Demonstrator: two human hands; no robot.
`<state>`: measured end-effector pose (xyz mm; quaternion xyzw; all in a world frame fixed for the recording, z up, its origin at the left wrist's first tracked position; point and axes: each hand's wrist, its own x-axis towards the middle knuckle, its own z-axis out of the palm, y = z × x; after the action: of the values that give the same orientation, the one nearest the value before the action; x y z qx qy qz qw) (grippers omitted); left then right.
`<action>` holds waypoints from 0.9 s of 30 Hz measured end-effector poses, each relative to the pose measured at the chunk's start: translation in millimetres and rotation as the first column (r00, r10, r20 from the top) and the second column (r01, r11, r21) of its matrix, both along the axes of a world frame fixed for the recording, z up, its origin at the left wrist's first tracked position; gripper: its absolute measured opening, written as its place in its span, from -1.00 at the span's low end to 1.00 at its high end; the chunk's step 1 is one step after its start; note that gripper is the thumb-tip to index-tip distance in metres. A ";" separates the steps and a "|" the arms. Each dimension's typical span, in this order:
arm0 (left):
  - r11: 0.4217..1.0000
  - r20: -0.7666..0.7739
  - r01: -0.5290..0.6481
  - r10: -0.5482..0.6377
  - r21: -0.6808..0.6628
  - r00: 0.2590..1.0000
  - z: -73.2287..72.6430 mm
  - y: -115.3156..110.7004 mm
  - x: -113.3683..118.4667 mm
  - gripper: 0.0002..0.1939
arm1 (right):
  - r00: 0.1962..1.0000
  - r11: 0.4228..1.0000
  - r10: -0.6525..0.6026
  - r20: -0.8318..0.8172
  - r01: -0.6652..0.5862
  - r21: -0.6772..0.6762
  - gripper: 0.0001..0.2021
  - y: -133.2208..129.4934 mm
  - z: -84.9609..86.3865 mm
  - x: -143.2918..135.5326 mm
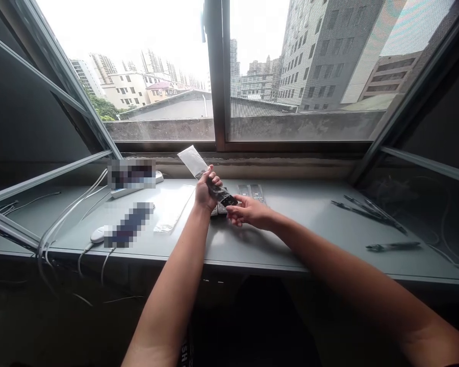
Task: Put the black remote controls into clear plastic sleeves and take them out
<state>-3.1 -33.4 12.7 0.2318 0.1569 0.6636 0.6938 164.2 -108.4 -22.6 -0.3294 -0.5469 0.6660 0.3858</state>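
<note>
My left hand (207, 188) is wrapped around a dark remote control (228, 200) in a clear plastic sleeve (192, 159). The loose part of the sleeve sticks out up and to the left, past my thumb. At the lower right end, the fingers of my right hand (247, 210) pinch the remote and its wrapping. Partly hidden beneath my hands are dark items with small buttons (219, 210) on the table. Just behind my right hand lie bagged remotes (251, 191), side by side. Left of my left forearm is a flat pile of clear plastic sleeves (175, 209).
The grey table (313, 239) runs below a window. Several dark pens (367, 210) and a green pen (393, 246) lie at the right. On the left are a white power strip (137, 189), a blurred-out device (128, 227), a round white charger (98, 234) and hanging cables (46, 239).
</note>
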 end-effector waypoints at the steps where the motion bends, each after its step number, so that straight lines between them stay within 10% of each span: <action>1: 1.000 -0.012 0.021 -0.021 0.011 1.000 -1.1 -2.3 3.2 -0.97 | 0.998 1.000 -0.021 -0.062 0.021 0.005 -0.45 0.9 0.0 -0.7; 8: 0.978 -0.261 0.192 -0.166 0.076 0.951 -15.1 -7.7 21.5 -0.72 | 0.978 0.990 -0.143 -0.152 0.141 -0.026 -0.59 7.3 -0.4 3.5; 16: 0.996 0.047 -0.085 0.087 -0.040 0.995 -9.2 8.4 -2.1 -0.87 | 0.993 0.995 -0.070 -0.097 0.064 -0.070 -0.63 7.4 -5.7 5.5; 27: 1.000 0.175 0.017 -0.015 -0.008 0.984 2.1 2.2 -9.4 -0.90 | 0.993 0.994 0.103 0.051 -0.105 0.034 -0.56 -2.7 1.4 -1.4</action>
<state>-12.5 -31.2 14.8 0.1705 0.0965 0.6750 0.7113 162.7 -111.1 -21.2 -0.3095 -0.5849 0.6666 0.3431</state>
